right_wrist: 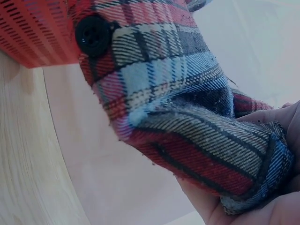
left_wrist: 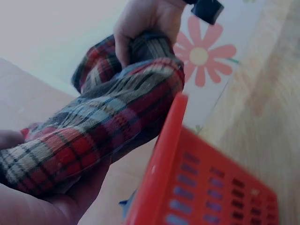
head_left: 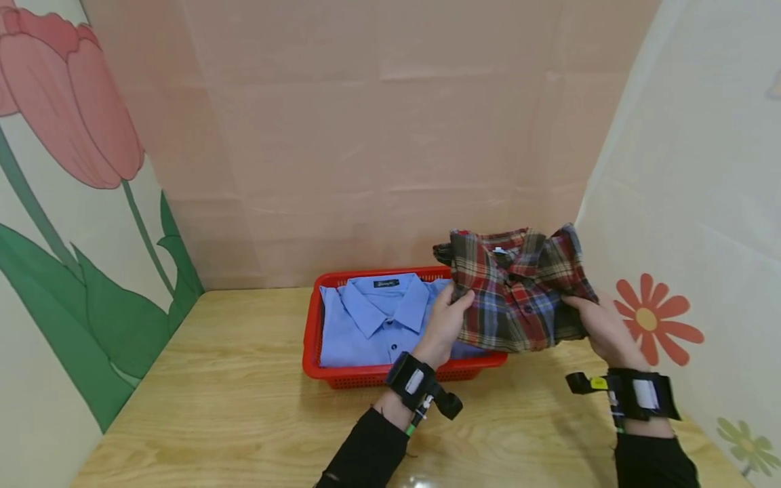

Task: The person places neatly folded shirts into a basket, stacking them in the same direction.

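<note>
A folded plaid shirt (head_left: 512,298) in red, dark green, blue and cream is held in the air over the right end of the red basket. My left hand (head_left: 443,327) grips its left edge, thumb on top and fingers beneath, as the left wrist view also shows. At its right edge my right hand (head_left: 604,329) pinches the cloth, with a sleeve fold between thumb and fingers in the right wrist view. Below and to the left, a folded light blue collared shirt (head_left: 366,332) lies in the red plastic basket (head_left: 311,339), its right part hidden by the plaid shirt.
The basket stands on a light wood table (head_left: 244,393) near the back wall (head_left: 378,135). A wall with a red flower (head_left: 647,317) rises on the right, close to my right hand. Another with a large tulip (head_left: 79,108) stands at the left.
</note>
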{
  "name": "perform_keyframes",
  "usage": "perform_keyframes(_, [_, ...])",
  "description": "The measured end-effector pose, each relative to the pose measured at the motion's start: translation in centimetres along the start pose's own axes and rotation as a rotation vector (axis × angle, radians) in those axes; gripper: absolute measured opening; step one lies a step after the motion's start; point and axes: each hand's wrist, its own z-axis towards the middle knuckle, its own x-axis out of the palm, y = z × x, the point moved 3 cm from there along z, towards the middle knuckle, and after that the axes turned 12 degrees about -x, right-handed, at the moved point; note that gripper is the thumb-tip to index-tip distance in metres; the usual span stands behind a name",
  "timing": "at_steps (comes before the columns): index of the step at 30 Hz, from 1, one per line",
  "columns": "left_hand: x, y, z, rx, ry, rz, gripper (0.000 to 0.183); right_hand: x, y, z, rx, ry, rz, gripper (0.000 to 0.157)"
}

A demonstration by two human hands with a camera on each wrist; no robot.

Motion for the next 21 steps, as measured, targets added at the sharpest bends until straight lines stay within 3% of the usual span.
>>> perform_keyframes(4, [-0.9,-0.7,-0.4,0.076,-0.005,0.075,0.028,0.6,0.5,-0.1,-0.007,-0.005,0.014,0.056])
perform_keyframes(8, [-1.5,-1.2,-0.8,0.141,-0.02,0.125,0.032,1.4,0.9,-0.2,0.003,-0.008,0.027,0.067])
perform_keyframes(11, [-1.8,-1.3,-1.1,0.157,-0.037,0.167,0.041,2.2,1.0,-0.2,0.01,0.001,0.04,0.075])
perform_keyframes(15, [-2.5,-1.0,-1.6,0.161,-0.057,0.213,0.052,3.2,1.3,-0.1,-0.011,-0.007,0.056,0.074])
perform_keyframes(21, [-3.9,-1.3,-2.4,0.183,-0.085,0.231,0.044,4.6,2.2,0.0,-0.06,-0.015,0.095,0.067])
